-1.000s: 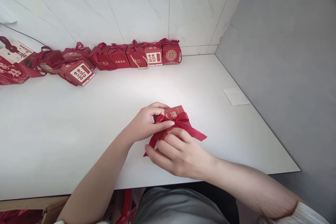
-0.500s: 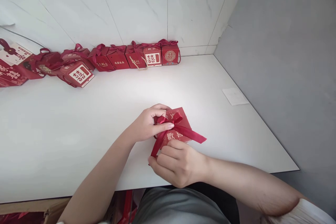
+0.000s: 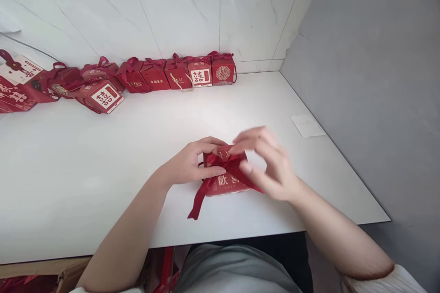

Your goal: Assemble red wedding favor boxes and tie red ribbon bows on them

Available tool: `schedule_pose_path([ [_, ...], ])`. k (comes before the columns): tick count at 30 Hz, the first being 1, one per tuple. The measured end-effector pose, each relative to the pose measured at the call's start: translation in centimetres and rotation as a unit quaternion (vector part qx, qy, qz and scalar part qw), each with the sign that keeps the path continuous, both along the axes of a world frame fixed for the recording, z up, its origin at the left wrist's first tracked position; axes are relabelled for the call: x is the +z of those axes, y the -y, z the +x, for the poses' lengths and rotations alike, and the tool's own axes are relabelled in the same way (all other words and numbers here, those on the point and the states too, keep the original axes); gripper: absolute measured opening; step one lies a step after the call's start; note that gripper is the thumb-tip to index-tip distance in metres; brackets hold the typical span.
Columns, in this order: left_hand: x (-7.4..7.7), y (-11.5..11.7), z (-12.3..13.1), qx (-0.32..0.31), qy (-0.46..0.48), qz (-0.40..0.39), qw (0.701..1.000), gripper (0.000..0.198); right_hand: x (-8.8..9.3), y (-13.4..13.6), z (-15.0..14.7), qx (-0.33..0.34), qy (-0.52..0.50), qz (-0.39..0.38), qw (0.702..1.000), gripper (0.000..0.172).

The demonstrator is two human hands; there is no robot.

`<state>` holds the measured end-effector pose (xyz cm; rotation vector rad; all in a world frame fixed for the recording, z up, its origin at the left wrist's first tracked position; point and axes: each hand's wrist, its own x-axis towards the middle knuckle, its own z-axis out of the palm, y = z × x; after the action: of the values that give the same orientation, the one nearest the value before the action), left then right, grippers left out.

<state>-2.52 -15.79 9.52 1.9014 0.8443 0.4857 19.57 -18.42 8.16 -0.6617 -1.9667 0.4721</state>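
A small red gift box (image 3: 226,183) with gold characters stands on the white table (image 3: 103,165) near its front edge. A dark red ribbon (image 3: 202,194) is tied over its top, with one tail trailing down to the left. My left hand (image 3: 192,162) pinches the bow at the box's top left. My right hand (image 3: 271,165) hovers at the box's right side, blurred by motion, fingers spread around the ribbon's right tail.
A row of several red gift boxes (image 3: 154,74) with ribbons lines the marble back wall, some tipped over at the far left (image 3: 103,95). A white card (image 3: 307,126) lies at the right by the grey wall. More red items show under the table's front edge.
My right hand left the ribbon's lower left tail and swung up to the box's right side. The box now faces me with its gold characters. My left hand stayed on the bow.
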Motion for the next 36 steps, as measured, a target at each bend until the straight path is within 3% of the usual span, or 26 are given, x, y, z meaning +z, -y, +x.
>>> schedule_pose_path([
  [2, 0.1, 0.0, -0.1, 0.006, 0.0, -0.007, 1.0, 0.013, -0.1, -1.1, 0.7, -0.054, -0.01, -0.169, 0.984, 0.023],
  [5, 0.0, -0.1, -0.2, 0.007, -0.002, -0.011, 1.0, 0.013, -0.5, -2.2, 1.2, 0.036, 0.001, -0.336, 0.941, 0.033],
  [9, -0.1, -0.1, -0.2, 0.006, -0.011, -0.006, 1.0, 0.014, -0.7, -2.9, 1.4, 0.198, -0.022, -0.418, 0.886, 0.027],
  [13, -0.2, -0.1, -0.2, 0.016, -0.002, -0.02, 1.0, 0.021, -1.2, -3.5, 1.6, 0.248, -0.088, -0.477, 0.838, 0.02],
  [16, -0.3, -0.2, -0.3, 0.006, -0.002, -0.041, 0.999, 0.018, -1.8, -3.8, 1.4, 0.262, -0.11, -0.495, 0.821, 0.021],
  [25, -0.3, 0.2, 0.0, 0.026, 0.008, -0.046, 0.999, 0.025, -2.2, -3.7, 1.0, 0.23, -0.116, -0.468, 0.845, 0.03],
  [27, -0.4, 0.5, 0.5, 0.039, 0.024, -0.024, 0.999, 0.026, -1.9, -3.6, 1.0, 0.231, -0.115, -0.457, 0.851, 0.028],
  [32, -0.3, 1.0, 1.3, 0.034, 0.034, 0.059, 0.997, 0.009, -1.7, -3.7, 0.7, 0.258, -0.103, -0.44, 0.854, 0.027],
  [34, -0.2, 0.9, 1.1, 0.031, 0.015, 0.056, 0.998, 0.01, -1.5, -3.6, 0.8, 0.219, -0.094, -0.426, 0.873, 0.024],
  [36, -0.2, 0.8, 0.8, 0.038, 0.003, 0.049, 0.998, 0.011, -1.1, -3.4, 1.4, 0.107, -0.059, -0.381, 0.916, 0.025],
])
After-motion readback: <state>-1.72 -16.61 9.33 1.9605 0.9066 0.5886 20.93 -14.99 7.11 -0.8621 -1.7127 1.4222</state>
